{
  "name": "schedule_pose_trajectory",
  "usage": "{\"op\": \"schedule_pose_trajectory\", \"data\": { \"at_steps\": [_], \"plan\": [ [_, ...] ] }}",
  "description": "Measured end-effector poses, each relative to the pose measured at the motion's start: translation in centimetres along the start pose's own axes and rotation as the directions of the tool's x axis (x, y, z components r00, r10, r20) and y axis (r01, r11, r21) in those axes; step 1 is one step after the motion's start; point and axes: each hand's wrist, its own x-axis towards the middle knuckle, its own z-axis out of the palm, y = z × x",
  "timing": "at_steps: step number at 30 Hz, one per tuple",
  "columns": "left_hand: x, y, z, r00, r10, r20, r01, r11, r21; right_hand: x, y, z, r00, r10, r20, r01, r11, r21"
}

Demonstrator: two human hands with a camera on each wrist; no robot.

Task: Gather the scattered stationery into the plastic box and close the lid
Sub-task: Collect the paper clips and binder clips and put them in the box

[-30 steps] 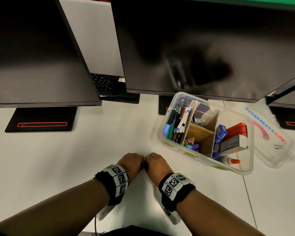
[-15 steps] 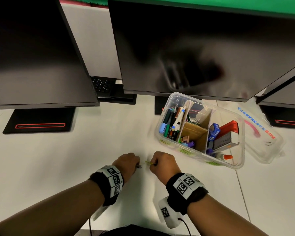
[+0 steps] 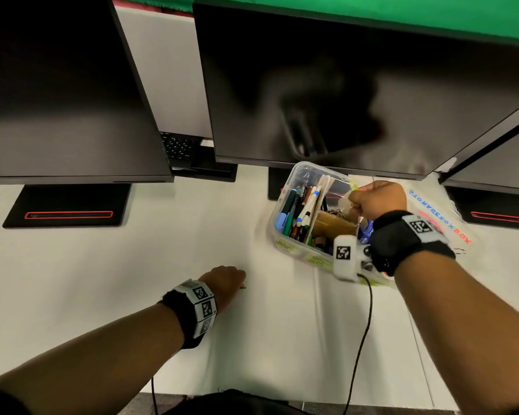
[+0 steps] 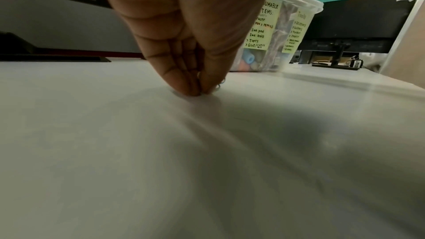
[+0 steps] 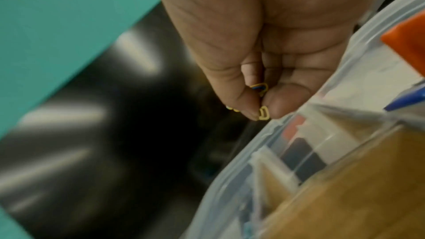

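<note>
We take this for an office workstation: three dark monitors [image 3: 342, 85] stand side by side on flat black bases [image 3: 66, 205] along a white desk [image 3: 132, 265], with a black keyboard [image 3: 179, 148] tucked behind them. A clear plastic box [image 3: 285, 202] of pens and markers carries handwritten yellow labels [image 4: 260, 28] listing eraser, ink pad and tapes, which fits a shared office supply kit.

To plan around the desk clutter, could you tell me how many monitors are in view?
3: left monitor, middle monitor behind the plastic box, right monitor cut off at the edge. Others may be out of frame.
</note>
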Motion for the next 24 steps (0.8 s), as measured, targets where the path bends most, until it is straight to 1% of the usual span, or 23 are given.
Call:
{"op": "schedule_pose_trajectory", "data": {
  "at_steps": [2, 5, 8, 11, 13, 16, 17, 19, 21, 22, 23, 24],
  "plan": [
    [0.0, 0.2, -0.1, 1.0, -0.019, 0.001, 0.019, 1.0, -0.008, 2.4, 0.9, 0.1, 0.998, 0.055, 0.029, -0.052, 0.993, -0.101],
    [0.0, 0.3, -0.2, 0.999, -0.041, 0.006, 0.041, 0.999, -0.023, 4.3, 2.1, 0.7, 0.988, 0.097, 0.124, -0.086, 0.992, -0.095],
    [0.2, 0.2, -0.1, 0.999, -0.046, 0.018, 0.047, 0.998, -0.043, 4.9, 2.3, 1.3, 0.981, 0.109, 0.16, -0.093, 0.99, -0.105],
    [0.3, 0.0, 0.0, 0.999, -0.048, 0.023, 0.049, 0.997, -0.057, 4.7, 1.9, 1.5, 0.98, 0.105, 0.167, -0.084, 0.988, -0.13],
    [0.4, -0.1, 0.2, 0.999, -0.039, 0.028, 0.041, 0.997, -0.063, 3.8, 1.2, 1.6, 0.984, 0.088, 0.155, -0.07, 0.991, -0.115],
    [0.3, -0.9, -0.7, 0.999, -0.026, 0.037, 0.03, 0.992, -0.12, 0.9, -0.2, 1.7, 0.984, 0.021, 0.175, -0.024, 1.0, 0.016],
    [0.3, -1.4, -1.4, 1.0, -0.025, 0.018, 0.028, 0.987, -0.156, -0.3, -0.5, 1.6, 0.982, -0.018, 0.189, 0.01, 0.999, 0.043],
    [0.1, -2.3, -3.8, 0.998, -0.035, -0.052, 0.021, 0.971, -0.238, -2.6, -0.6, 1.1, 0.972, -0.113, 0.205, 0.115, 0.993, 0.001],
    [-0.2, -2.8, -6.9, 0.985, -0.033, -0.17, -0.018, 0.957, -0.291, -4.1, 0.4, 0.2, 0.957, -0.197, 0.213, 0.226, 0.966, -0.124],
    [-0.4, -2.7, -8.6, 0.97, -0.034, -0.239, -0.044, 0.949, -0.313, -4.5, 1.3, -0.3, 0.952, -0.23, 0.203, 0.27, 0.941, -0.203],
    [-0.6, -2.4, -10.3, 0.949, -0.04, -0.311, -0.071, 0.939, -0.337, -4.9, 2.4, -1.0, 0.947, -0.276, 0.163, 0.315, 0.894, -0.317],
    [-0.8, -1.8, -11.9, 0.924, -0.05, -0.379, -0.096, 0.929, -0.357, -4.9, 3.7, -1.8, 0.936, -0.338, 0.099, 0.345, 0.823, -0.452]
  ]
}}
